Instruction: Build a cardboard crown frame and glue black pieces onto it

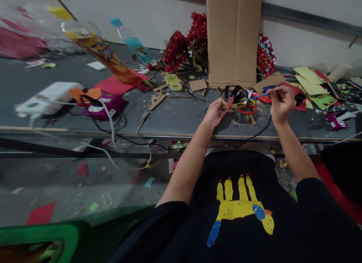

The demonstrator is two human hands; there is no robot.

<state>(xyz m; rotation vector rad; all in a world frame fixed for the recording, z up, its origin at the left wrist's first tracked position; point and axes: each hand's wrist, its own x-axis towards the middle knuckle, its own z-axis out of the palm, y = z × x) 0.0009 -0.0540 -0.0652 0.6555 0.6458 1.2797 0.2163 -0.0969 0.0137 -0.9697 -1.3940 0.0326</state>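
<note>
My left hand [215, 113] is closed on a small brown cardboard piece [229, 104] held just above the grey table [175, 119]. My right hand [281, 103] pinches a thin blue-handled brush [256, 97], its tip pointing left at the cardboard piece. Under and behind the piece lie black scraps [237, 92] and red-handled scissors [249, 110]. Both forearms reach forward from my black shirt with a yellow print.
A tall cardboard sheet [233, 36] leans on the wall behind red paper flowers [186, 42]. Coloured paper sheets [311, 83] lie at right. At left are a white device [46, 99], a purple box [109, 104], cables, a snack tube [104, 55] and a bottle [135, 44].
</note>
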